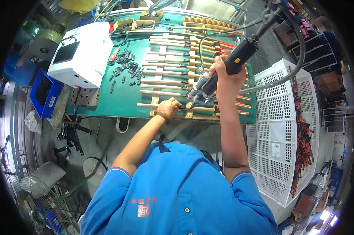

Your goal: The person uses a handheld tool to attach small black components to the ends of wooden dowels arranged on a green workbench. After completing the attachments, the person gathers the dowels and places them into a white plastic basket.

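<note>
Head view shows the black tool in the right hand, whose fingers are closed around its cylinder body; its silver front part points down over the near end of the rack. The left hand has bent fingers at the nearest of the wooden rods, beside dark parts, but I cannot tell if they grip something. These rods are slim and pale, with black pieces, lying across wooden supports on the green desk. One small yellow label sits on the tool; red print marks the blue shirt.
</note>
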Action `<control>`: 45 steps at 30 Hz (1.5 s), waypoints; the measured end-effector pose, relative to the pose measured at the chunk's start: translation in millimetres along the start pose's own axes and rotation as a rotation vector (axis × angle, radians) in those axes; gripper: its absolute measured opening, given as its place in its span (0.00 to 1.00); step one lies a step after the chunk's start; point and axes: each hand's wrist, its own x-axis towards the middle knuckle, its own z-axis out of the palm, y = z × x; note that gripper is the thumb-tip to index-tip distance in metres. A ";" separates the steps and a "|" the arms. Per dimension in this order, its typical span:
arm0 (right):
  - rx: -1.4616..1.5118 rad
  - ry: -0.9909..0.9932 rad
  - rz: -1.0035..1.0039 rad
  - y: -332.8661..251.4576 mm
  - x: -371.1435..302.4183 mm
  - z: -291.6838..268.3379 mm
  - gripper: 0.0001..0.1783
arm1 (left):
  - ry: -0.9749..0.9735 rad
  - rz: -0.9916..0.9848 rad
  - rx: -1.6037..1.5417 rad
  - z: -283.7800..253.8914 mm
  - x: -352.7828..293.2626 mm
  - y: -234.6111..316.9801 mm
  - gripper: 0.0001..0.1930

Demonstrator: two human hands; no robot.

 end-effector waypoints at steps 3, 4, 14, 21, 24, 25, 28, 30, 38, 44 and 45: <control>-0.027 -0.040 -0.005 -2.7 -0.2 -2.9 0.17 | -0.069 -0.016 -0.047 -9.2 1.3 0.4 0.10; -0.011 -0.034 -0.006 -1.9 -1.5 -2.7 0.16 | -0.089 -0.027 -0.039 -10.6 0.1 -1.4 0.10; 0.043 0.015 -0.010 17.5 -14.1 3.1 0.16 | -0.098 0.019 -0.030 -10.0 -1.6 -5.0 0.11; -0.019 0.065 -0.055 41.8 -34.4 14.3 0.15 | -0.012 0.039 -0.137 -1.8 -4.1 -7.9 0.09; -0.009 0.103 -0.056 43.7 -37.7 19.5 0.14 | -0.030 0.005 -0.104 -6.6 -3.5 -2.3 0.08; -0.026 0.118 -0.074 46.0 -38.5 19.7 0.14 | -0.027 -0.002 -0.110 -7.0 -4.1 -1.7 0.08; -0.074 0.124 -0.122 50.4 -41.4 19.0 0.13 | -0.019 -0.017 -0.114 -8.6 -5.8 -0.3 0.09; -0.106 0.109 -0.140 49.4 -41.2 18.4 0.13 | -0.013 -0.017 -0.104 -9.1 -4.8 0.3 0.08; -0.173 0.128 -0.176 67.0 -45.7 10.7 0.16 | -0.025 -0.015 -0.130 -6.7 -2.4 -3.6 0.08; -0.179 0.159 -0.117 68.4 -56.2 14.6 0.17 | -0.024 -0.025 -0.127 -4.1 -4.2 -4.2 0.09; -0.180 0.156 -0.133 67.5 -57.0 15.8 0.17 | -0.013 -0.016 -0.119 -4.5 -4.1 -3.9 0.09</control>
